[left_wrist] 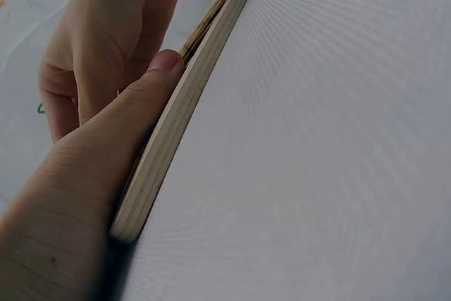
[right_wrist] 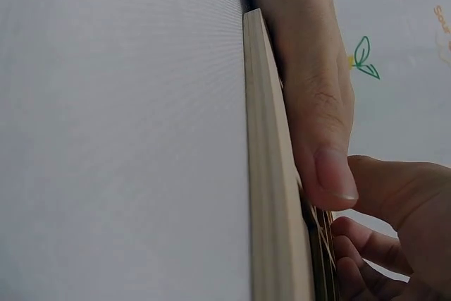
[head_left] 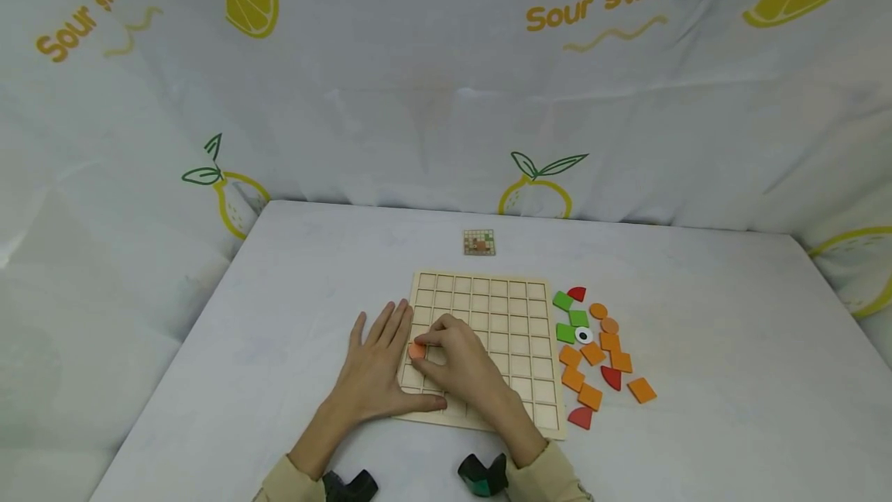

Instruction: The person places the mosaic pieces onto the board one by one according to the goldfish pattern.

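Note:
A light wooden grid board lies on the white table. My left hand rests flat over its left side, fingers straight and spread, with the thumb along the front edge. In the left wrist view the left thumb lies at the board's edge. My right hand pinches an orange round piece between thumb and fingertips over a left-hand cell. In the right wrist view the right hand shows curled fingers beyond the left thumb; the piece is hidden there.
Right of the board lie loose pieces: green squares, orange squares, orange circles, red quarter-rounds and a white eye disc. A small patterned card lies behind the board. A lemon-print cloth hangs behind.

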Motion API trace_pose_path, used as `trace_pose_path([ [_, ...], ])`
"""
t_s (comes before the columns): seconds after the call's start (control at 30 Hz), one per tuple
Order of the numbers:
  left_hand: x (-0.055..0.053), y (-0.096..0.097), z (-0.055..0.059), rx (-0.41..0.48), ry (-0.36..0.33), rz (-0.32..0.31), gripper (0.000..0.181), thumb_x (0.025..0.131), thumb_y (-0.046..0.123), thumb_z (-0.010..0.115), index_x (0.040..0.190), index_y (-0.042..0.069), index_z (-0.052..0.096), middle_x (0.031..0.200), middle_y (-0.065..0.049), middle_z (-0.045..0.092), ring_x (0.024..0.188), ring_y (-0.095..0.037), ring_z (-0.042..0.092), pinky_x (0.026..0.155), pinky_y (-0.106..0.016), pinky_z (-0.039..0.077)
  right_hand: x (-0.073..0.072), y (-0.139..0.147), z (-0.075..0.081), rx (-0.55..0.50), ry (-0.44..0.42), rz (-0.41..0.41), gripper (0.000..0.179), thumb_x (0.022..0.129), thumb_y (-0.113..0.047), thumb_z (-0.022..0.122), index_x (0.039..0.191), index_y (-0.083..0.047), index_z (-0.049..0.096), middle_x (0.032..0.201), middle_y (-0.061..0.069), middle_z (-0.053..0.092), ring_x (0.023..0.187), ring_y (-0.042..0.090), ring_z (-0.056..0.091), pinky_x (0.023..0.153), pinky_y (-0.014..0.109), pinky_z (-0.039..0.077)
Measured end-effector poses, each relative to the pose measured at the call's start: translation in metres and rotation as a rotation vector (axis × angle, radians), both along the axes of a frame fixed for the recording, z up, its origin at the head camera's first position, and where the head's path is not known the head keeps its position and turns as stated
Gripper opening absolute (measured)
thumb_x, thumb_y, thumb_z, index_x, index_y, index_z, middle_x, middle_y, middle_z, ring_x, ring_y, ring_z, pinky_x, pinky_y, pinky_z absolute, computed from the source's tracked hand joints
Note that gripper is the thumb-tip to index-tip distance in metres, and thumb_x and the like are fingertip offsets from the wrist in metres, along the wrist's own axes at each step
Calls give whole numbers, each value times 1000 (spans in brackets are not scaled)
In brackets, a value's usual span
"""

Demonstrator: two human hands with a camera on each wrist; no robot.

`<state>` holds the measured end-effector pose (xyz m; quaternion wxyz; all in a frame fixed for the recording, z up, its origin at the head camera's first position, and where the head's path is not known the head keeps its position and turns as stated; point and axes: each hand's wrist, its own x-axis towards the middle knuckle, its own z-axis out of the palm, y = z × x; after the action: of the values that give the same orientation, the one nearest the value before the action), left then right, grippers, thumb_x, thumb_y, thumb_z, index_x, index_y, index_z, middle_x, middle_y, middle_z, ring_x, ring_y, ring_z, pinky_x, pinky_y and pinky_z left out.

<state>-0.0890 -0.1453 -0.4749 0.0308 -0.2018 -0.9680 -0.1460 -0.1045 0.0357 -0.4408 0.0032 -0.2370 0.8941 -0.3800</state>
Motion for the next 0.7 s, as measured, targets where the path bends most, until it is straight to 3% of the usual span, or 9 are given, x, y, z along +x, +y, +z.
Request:
trace_pose_path([
  [0.47,-1,-1,-3,-2,2,-3,142,65,101,49,164,6,13,173,-9,16,162,-29,16,124,-68,8,1,1,0,26,-14,2,27,88,-15,80,110,0,79,95,0,63,86,12,53,76,26,48],
  [0.7,-2,0,-1,-9,-4,-3,141,65,98,55,164,6,14,173,-9,15,162,-30,15,125,-67,8,-4,16,14,9,-31,-35,28,89,-14,79,115,-3,78,99,5,68,83,13,57,72,24,48],
])
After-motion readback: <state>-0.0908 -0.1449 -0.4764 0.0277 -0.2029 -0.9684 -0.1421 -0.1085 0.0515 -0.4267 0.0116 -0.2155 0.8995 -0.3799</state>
